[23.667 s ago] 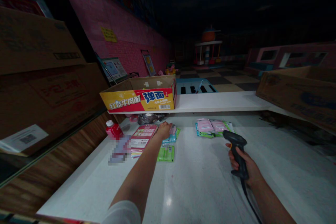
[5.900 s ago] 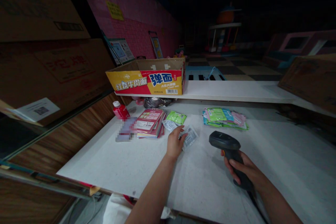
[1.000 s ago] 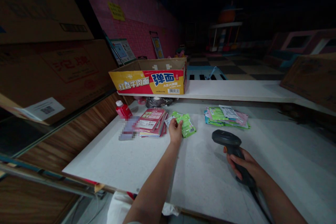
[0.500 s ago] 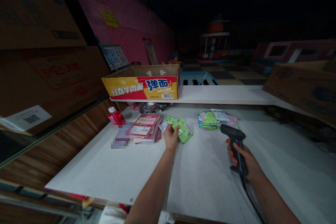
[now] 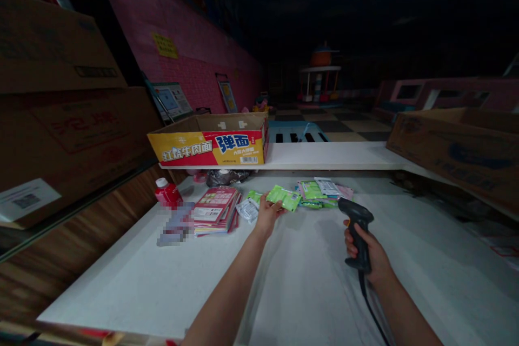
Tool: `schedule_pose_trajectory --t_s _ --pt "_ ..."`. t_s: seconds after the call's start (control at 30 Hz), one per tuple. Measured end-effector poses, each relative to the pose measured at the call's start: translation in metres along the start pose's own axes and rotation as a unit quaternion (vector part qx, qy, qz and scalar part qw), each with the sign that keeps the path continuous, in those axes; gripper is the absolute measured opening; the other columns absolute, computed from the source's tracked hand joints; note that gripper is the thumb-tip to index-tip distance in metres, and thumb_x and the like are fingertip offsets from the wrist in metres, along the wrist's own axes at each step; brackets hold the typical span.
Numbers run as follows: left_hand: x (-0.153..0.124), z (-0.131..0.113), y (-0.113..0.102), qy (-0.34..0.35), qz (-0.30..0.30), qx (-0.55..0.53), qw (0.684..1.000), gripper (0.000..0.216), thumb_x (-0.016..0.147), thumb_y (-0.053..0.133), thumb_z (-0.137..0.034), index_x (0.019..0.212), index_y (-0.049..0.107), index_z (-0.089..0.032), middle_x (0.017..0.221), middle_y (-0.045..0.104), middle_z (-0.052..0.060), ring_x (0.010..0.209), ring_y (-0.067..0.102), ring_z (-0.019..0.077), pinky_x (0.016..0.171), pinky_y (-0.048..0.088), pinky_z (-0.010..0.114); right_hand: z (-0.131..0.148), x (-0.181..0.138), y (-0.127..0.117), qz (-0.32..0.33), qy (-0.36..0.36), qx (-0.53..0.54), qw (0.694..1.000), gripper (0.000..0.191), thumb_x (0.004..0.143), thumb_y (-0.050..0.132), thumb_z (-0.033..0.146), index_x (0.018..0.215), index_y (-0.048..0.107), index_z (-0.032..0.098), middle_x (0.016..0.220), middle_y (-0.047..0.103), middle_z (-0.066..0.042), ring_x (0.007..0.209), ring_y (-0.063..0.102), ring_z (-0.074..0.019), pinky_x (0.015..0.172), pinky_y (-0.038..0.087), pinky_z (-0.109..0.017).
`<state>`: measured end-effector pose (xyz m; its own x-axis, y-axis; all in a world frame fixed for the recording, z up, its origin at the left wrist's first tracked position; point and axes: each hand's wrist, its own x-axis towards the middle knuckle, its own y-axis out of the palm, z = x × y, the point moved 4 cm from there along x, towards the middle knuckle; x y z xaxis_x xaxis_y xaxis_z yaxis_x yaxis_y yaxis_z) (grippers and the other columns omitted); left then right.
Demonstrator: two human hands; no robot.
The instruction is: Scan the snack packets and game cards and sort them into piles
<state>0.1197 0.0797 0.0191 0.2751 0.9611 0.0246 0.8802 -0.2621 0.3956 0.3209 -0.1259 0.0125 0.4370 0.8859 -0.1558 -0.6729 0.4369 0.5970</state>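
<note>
Between the thumb and fingers of my left hand (image 5: 267,215) is a green packet (image 5: 284,198), held just above the white table (image 5: 300,270). A silver-white packet (image 5: 248,210) and another green one lie left of that hand. My right hand (image 5: 371,251) is wrapped around the grip of a black barcode scanner (image 5: 359,232), whose cord (image 5: 371,308) runs down toward me. The scanner's head points left, near a pile of green, white and pink packets (image 5: 320,190). A stack of red-covered booklets (image 5: 215,210) lies to the left.
A red bottle with a white cap (image 5: 167,192) stands at the table's left, beside a blurred-out patch. An open noodle carton (image 5: 211,146) rests on the raised shelf (image 5: 324,155). Brown boxes (image 5: 68,135) are stacked at left; another carton (image 5: 458,143) sits at right.
My left hand has lifted the green packet from the others and moved it right, toward the pile. The scanner stays in my right hand. The view has tilted up a little.
</note>
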Motion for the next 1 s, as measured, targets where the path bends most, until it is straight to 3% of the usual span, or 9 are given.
schedule_pose_trajectory --t_s 0.17,0.37,0.53,0.7,0.83,1.0 --pt "0.027 -0.010 0.037 0.027 0.030 0.069 0.997 0.070 0.049 0.089 -0.028 0.108 0.052 -0.018 0.075 0.069 0.000 0.065 0.064 0.0139 0.060 0.052 0.026 0.001 0.003 -0.004 0.011 -0.005 -0.004 1.000 0.040 0.070 0.081 0.045 0.097 0.063 0.021 0.060 0.055 0.005 0.041 0.044 -0.0075 0.036 0.037 -0.019" --pt "0.066 0.005 0.070 -0.010 -0.012 0.164 0.986 0.032 0.054 0.085 -0.029 0.062 0.058 -0.014 0.049 0.057 -0.002 0.046 0.053 0.0098 0.048 0.044 0.022 0.004 0.004 0.000 0.001 -0.011 0.006 1.000 0.039 0.071 0.080 0.045 0.096 0.063 0.022 0.060 0.054 0.005 0.040 0.043 -0.0074 0.035 0.036 -0.018" --pt "0.084 0.025 0.090 -0.012 -0.039 0.222 0.974 0.020 0.060 0.080 -0.021 0.055 0.062 -0.015 0.047 0.056 -0.001 0.045 0.054 0.0127 0.049 0.045 0.026 0.003 0.003 0.003 -0.013 -0.013 0.021 1.000 0.038 0.070 0.081 0.046 0.093 0.063 0.020 0.060 0.053 0.005 0.039 0.042 -0.0073 0.034 0.035 -0.018" --pt "0.090 0.024 0.094 0.042 -0.064 0.292 0.953 0.011 0.062 0.077 -0.016 0.057 0.067 -0.018 0.054 0.063 0.001 0.060 0.061 0.0169 0.059 0.046 0.027 0.003 0.003 0.003 -0.016 -0.013 0.022 1.000 0.040 0.069 0.082 0.045 0.093 0.062 0.020 0.060 0.054 0.005 0.039 0.042 -0.0069 0.033 0.035 -0.018" --pt "0.083 0.018 0.093 0.078 -0.044 0.338 0.937 0.011 0.069 0.072 -0.018 0.058 0.070 -0.018 0.058 0.066 0.003 0.063 0.063 0.0185 0.064 0.046 0.028 0.003 0.002 0.004 -0.002 -0.007 0.024 1.000 0.042 0.069 0.082 0.047 0.095 0.063 0.020 0.060 0.054 0.006 0.040 0.043 -0.0060 0.035 0.035 -0.017" --pt "0.063 0.007 0.077 0.111 -0.020 0.382 0.917 0.007 0.074 0.068 -0.015 0.073 0.074 -0.018 0.071 0.072 0.005 0.071 0.065 0.0191 0.071 0.048 0.028 0.002 0.000 0.004 0.009 -0.002 0.008 1.000 0.040 0.069 0.082 0.045 0.095 0.064 0.020 0.059 0.055 0.005 0.040 0.043 -0.0058 0.035 0.036 -0.016"
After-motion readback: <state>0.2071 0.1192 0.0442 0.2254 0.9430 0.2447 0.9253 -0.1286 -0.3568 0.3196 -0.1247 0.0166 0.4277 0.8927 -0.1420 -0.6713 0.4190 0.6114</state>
